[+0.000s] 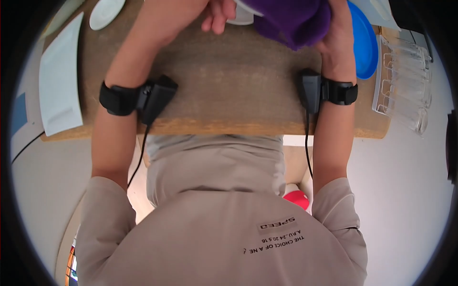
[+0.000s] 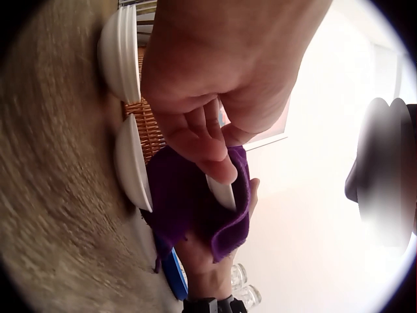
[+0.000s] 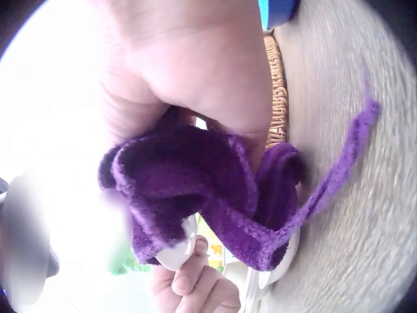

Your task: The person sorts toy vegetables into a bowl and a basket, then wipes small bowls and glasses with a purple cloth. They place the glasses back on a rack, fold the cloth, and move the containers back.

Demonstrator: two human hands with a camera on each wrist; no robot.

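At the top of the head view my left hand pinches the edge of a white bowl between thumb and fingers. A purple cloth wraps the bowl's other side, gripped by my right hand. In the left wrist view the bowl's white rim shows between the cloth folds, close to my left fingertips. Most of the bowl is hidden by the cloth. From the right wrist, a loose strip of the cloth trails out to the side.
A stack of white bowls and a single white bowl stand by a wicker basket. White dishes, one rectangular and one rounded, lie at left. A blue tray and a rack of glasses are at right.
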